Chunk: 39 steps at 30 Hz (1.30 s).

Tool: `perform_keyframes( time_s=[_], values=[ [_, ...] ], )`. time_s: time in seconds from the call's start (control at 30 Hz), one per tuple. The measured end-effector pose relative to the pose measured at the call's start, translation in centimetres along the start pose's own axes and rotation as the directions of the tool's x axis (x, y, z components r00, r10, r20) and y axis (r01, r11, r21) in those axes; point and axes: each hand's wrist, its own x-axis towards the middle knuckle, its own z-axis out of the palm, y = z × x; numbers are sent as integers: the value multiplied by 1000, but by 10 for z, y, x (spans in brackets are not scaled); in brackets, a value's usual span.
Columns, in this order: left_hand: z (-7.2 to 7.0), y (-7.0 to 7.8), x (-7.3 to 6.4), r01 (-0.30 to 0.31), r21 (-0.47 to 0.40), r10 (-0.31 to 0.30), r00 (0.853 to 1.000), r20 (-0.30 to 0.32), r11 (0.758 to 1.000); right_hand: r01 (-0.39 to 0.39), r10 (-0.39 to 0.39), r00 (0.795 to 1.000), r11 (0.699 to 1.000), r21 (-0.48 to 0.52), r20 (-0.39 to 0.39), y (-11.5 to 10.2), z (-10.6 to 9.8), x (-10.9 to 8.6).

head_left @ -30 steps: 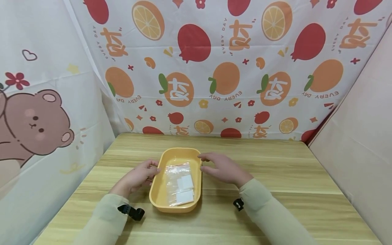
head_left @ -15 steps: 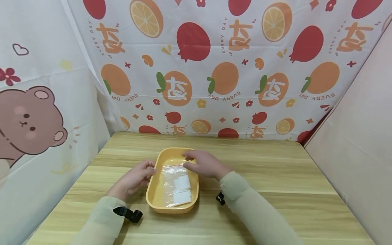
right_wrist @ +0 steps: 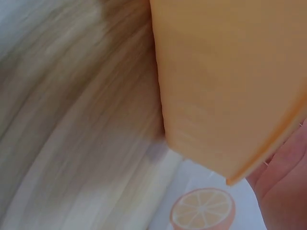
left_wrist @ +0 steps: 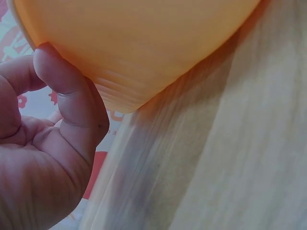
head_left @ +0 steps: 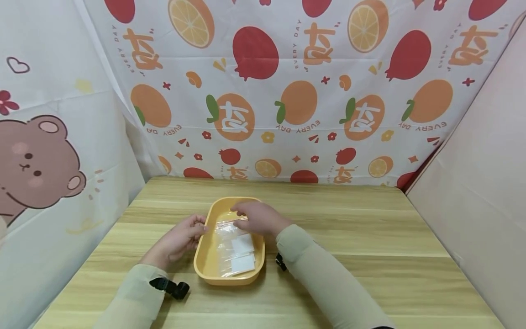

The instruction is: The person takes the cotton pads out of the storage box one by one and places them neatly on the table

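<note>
A yellow-orange oblong plastic tray (head_left: pixel 230 281) rests on the wooden table. Inside it lies a clear zip bag (head_left: pixel 223 249) with a reddish seal line at its far end and white square pieces (head_left: pixel 243 263) showing through. My left hand (head_left: pixel 181 238) grips the tray's left rim; in the left wrist view its thumb and curled fingers (left_wrist: pixel 72 96) are at the tray's edge. Over the far right part of the tray is my right hand (head_left: pixel 260 218), fingers loosely bent above the bag's sealed end. In the right wrist view, the tray wall hides most of that hand.
The wooden table (head_left: pixel 361 265) extends to both sides of the tray. A fruit-print cloth (head_left: pixel 271 105) hangs behind it, with a bear-print cloth (head_left: pixel 37 160) on the left and a pale cloth (head_left: pixel 481 183) on the right.
My right hand has moved left from the tray's right rim to over its inside. My left hand stays at the left rim. The whole scene has shifted slightly left in view.
</note>
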Motion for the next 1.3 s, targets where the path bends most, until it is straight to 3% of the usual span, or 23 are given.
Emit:
perform_keyframes(
  time_s=[0.37,0.67,0.83,1.07,1.3],
  values=[
    [0,2,-4,-6,-4,6,1000,10,1000,8,2,998,986,-167,60,-8,22,19],
    [4,5,0,-28,-6,28,1000,13,1000,-35,65,994,951,-306,89,-14,29,17],
    [5,2,-3,-10,3,10,1000,11,1000,-22,55,994,950,-313,98,-13,35,18],
    [5,4,-3,-12,-1,12,1000,-3,1000,-39,60,995,970,-242,80,-10,35,20],
    [6,6,-4,-3,-6,3,1000,-24,1000,40,-24,997,975,-218,76,-12,27,18]
  ],
)
